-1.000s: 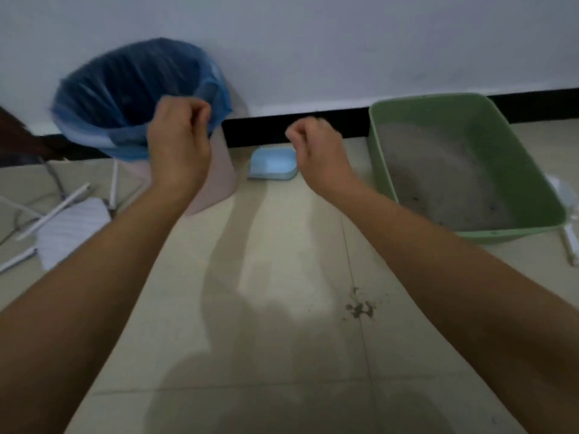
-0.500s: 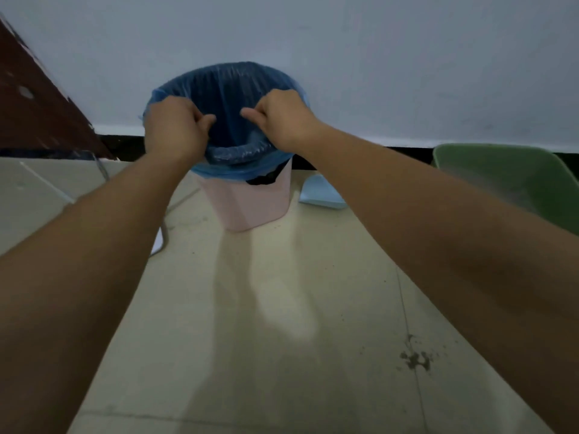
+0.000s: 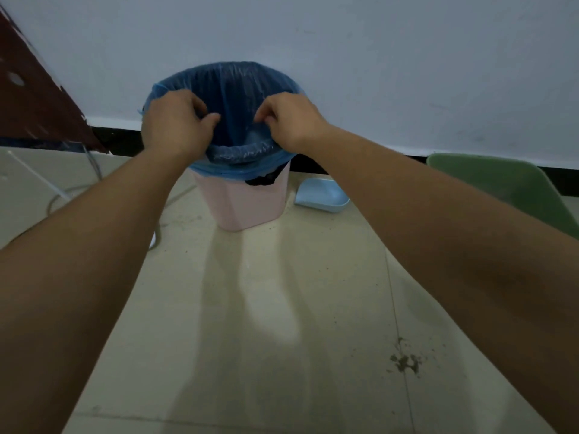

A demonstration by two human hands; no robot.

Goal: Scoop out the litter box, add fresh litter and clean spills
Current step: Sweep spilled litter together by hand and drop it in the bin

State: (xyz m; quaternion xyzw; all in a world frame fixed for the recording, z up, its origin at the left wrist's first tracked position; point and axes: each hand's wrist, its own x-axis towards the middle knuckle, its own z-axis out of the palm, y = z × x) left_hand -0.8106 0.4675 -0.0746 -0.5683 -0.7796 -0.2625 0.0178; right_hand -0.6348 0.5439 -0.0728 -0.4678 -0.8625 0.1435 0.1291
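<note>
A pink bin (image 3: pixel 247 205) lined with a blue plastic bag (image 3: pixel 232 89) stands against the white wall. My left hand (image 3: pixel 174 125) pinches the bag's near rim on the left. My right hand (image 3: pixel 289 122) pinches the same rim on the right. The rim between them is rolled down over the bin's edge. The green litter box (image 3: pixel 501 189) shows only its left corner at the right edge; its inside is hidden. A small patch of spilled litter (image 3: pixel 405 363) lies on the tile floor at the lower right.
A light blue scoop or dustpan (image 3: pixel 322 195) lies on the floor between the bin and the litter box. Cables (image 3: pixel 91 170) trail on the floor at the left. A dark red panel (image 3: pixel 31 95) leans at the far left.
The view has swung left and closer to the bin. My right hand has moved from mid-air onto the bag's rim, joining my left hand there.
</note>
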